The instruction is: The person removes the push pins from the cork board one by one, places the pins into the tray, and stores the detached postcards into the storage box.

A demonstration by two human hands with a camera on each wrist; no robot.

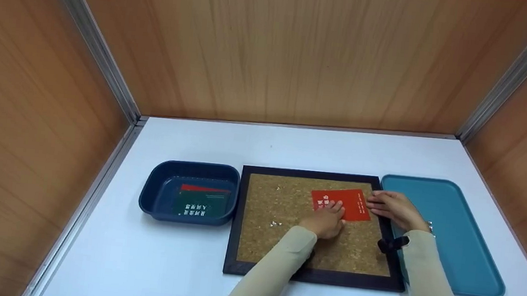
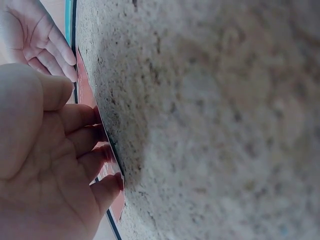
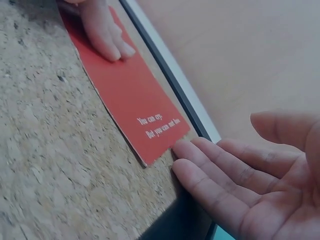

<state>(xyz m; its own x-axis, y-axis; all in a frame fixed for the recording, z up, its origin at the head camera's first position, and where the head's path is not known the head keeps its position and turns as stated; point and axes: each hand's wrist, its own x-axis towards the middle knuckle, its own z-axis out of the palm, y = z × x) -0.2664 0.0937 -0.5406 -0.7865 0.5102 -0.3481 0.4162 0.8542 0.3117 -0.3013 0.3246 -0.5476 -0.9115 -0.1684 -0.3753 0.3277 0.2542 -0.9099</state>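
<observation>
A red card (image 1: 354, 202) with white print lies at an angle on the upper right of a dark-framed cork board (image 1: 278, 246). My left hand (image 1: 326, 222) rests its fingertips on the card's lower left part; the left wrist view shows those fingers pressing on it. Just past the card's right end is my right hand (image 1: 395, 209), over the board's frame. Its fingers are extended, with the thumb apart in the right wrist view (image 3: 245, 180), and nothing is held. Whether its fingertips touch the card's edge I cannot tell.
Left of the board stands a dark blue bin (image 1: 155, 191) holding a green card (image 1: 200, 204) and a red one. A teal tray (image 1: 457, 249) lies to the right, under the right forearm. Small clear pins (image 1: 276, 223) dot the cork. Wood-look walls enclose the white table.
</observation>
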